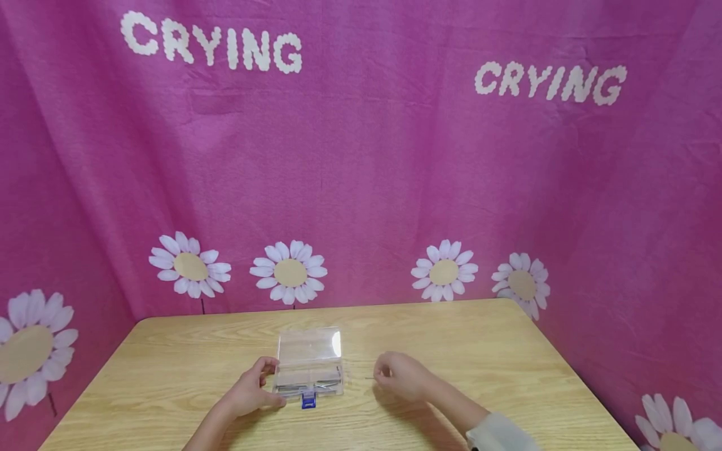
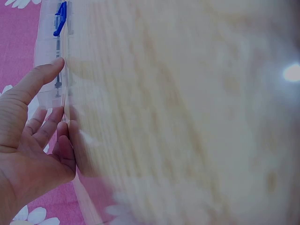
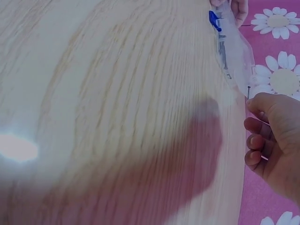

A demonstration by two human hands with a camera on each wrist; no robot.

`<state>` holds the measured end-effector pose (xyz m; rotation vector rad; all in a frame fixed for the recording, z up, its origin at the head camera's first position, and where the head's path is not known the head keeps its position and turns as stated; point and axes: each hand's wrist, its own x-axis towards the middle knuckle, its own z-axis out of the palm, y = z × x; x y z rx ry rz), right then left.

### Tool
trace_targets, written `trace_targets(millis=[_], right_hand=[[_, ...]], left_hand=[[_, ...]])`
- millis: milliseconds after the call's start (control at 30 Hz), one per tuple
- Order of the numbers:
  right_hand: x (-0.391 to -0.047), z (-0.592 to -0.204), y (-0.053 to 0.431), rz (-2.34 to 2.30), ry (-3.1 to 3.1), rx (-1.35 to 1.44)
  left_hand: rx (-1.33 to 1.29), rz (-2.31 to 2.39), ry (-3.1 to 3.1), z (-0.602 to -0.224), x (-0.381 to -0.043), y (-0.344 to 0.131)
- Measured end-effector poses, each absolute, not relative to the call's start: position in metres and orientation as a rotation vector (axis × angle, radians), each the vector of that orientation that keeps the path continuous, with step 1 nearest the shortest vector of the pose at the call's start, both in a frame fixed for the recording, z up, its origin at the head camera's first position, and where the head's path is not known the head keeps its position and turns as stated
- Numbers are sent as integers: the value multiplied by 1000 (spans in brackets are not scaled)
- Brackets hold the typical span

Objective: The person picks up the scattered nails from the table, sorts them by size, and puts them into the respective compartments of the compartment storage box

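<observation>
A clear plastic box (image 1: 309, 378) stands on the table with its lid (image 1: 309, 344) raised at the back. Several thin metal nails (image 1: 293, 388) lie in its front compartments, and a blue latch (image 1: 308, 399) hangs from the front. My left hand (image 1: 252, 389) holds the box by its left end, thumb at the front corner and fingers along the side. To the right of the box, my right hand (image 1: 403, 376) pinches one thin nail (image 3: 249, 92) between thumb and forefinger. The nail's head end sticks out toward the box, above the tabletop.
The wooden table (image 1: 485, 351) reaches back to a pink curtain (image 1: 361, 188) printed with daisies and white lettering. The curtain also runs along the left and right sides. A light-coloured sleeve (image 1: 499, 433) covers the right forearm.
</observation>
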<state>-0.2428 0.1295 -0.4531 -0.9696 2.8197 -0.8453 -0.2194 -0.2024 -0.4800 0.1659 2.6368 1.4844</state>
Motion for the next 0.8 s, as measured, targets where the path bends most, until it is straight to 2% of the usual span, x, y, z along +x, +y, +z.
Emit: trace_targets(millis=[800], right_hand=[[-255, -442, 90, -826, 2844, -991]], left_hand=[[157, 1493, 2628, -479, -217, -203]])
